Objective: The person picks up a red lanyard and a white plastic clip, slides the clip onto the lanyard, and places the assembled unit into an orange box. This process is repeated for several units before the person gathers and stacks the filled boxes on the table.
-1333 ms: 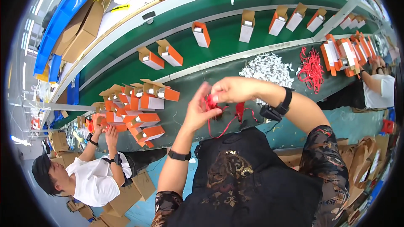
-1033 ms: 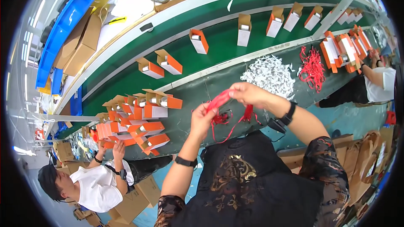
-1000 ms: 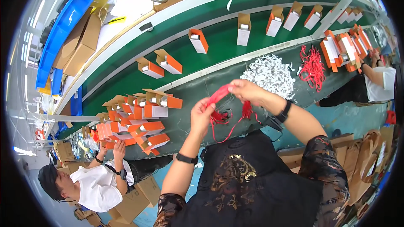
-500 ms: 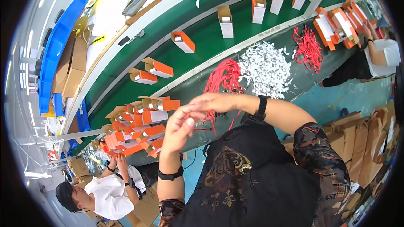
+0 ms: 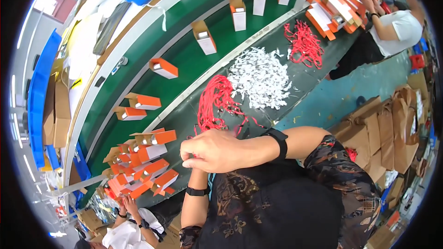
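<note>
Red cords: a loose, tangled heap (image 5: 213, 103) lies on the desk (image 5: 301, 84), just beyond the hands.
Handling: the strands are judged light, soft and limp, unlikely to break but apt to snag; a pinch around several strands at the heap's middle would probably serve best.
Right hand: the fingers of the right hand (image 5: 208, 150) are curled over, a speck of red showing at them; whether anything is pinched cannot be told.
Left hand: it is almost wholly covered by the right one, so its state cannot be told.
White pile: small white pieces (image 5: 260, 78) are heaped against the cords' right side.
Second red heap: more red cords (image 5: 304, 44) are laid farther right.
Boxes: orange-and-white boxes (image 5: 154, 169) are crowded at left; others (image 5: 205, 40) are spaced along the green belt (image 5: 180, 48), far side.
</note>
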### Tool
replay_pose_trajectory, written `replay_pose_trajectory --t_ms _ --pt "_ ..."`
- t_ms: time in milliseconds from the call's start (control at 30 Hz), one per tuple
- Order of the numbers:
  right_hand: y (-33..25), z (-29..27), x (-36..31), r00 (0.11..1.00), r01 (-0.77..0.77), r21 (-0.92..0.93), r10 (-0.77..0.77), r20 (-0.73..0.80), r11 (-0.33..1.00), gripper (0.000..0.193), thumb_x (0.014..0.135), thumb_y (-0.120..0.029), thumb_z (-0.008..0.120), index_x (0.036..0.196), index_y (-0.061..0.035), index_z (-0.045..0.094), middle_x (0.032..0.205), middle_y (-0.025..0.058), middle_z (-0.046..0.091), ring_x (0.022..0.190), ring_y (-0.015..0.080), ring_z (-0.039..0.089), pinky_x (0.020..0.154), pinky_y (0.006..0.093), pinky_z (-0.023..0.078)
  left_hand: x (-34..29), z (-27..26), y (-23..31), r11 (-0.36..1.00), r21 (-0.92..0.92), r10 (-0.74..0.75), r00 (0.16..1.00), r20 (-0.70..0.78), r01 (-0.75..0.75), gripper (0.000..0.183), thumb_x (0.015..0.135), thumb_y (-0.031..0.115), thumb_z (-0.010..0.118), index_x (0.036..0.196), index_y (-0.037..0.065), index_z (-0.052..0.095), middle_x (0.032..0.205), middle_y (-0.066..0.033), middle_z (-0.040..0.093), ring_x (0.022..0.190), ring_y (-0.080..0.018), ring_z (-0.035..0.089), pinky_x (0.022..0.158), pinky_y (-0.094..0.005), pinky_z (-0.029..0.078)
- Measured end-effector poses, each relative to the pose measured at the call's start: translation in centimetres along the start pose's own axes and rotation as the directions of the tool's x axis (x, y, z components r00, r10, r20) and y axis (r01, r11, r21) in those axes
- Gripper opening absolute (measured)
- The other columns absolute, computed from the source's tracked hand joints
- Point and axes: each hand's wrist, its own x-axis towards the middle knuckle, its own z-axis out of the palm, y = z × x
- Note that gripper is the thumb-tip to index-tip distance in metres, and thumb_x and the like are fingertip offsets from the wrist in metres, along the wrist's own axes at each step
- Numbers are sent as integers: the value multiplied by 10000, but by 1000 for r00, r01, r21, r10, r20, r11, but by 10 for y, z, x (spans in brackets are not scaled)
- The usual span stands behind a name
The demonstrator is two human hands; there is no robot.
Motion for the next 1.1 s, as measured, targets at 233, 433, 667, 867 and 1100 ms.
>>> replay_pose_trajectory --t_ms 233,433,667,867,1100 --pt "61 -56 -24 912 -356 -77 329 -244 931 141 859 -205 710 891 -78 656 695 80 651 583 189 619 548 312 478 -45 -20 -15 960 14 -278 954 109 278 292 1005 269 508 867 25 592 771 10 579 721 -83 523 652 -254 428" --pt "243 -47 -80 846 -510 -226 531 43 830 175 838 -266 694 885 -98 679 730 109 673 701 242 674 642 401 515 -55 -25 6 914 137 -371 923 -107 383 366 1027 324 467 834 33 576 710 12 534 661 -77 493 610 -246 398" --pt "327 -90 -21 908 -411 -651 351 -228 639 352 811 -120 642 1163 -122 636 1036 169 658 979 372 642 809 469 530 -44 -32 47 778 328 -426 834 -351 536 264 967 235 578 885 6 679 698 -52 611 632 -137 559 616 -281 455" --pt "337 -112 -25 920 -382 -692 185 -345 612 170 825 -90 634 986 -93 690 866 139 688 757 303 673 685 416 550 -41 -49 91 674 522 -337 847 -412 522 200 922 181 612 935 3 703 734 -152 639 678 -258 629 650 -347 482" --pt "193 -134 -40 664 -503 678 742 -96 537 162 932 -113 596 1057 -16 626 869 43 656 683 106 606 579 237 503 -32 -52 101 714 578 -299 919 -257 395 181 920 163 595 887 -4 659 747 -151 608 708 -312 614 657 -376 475"
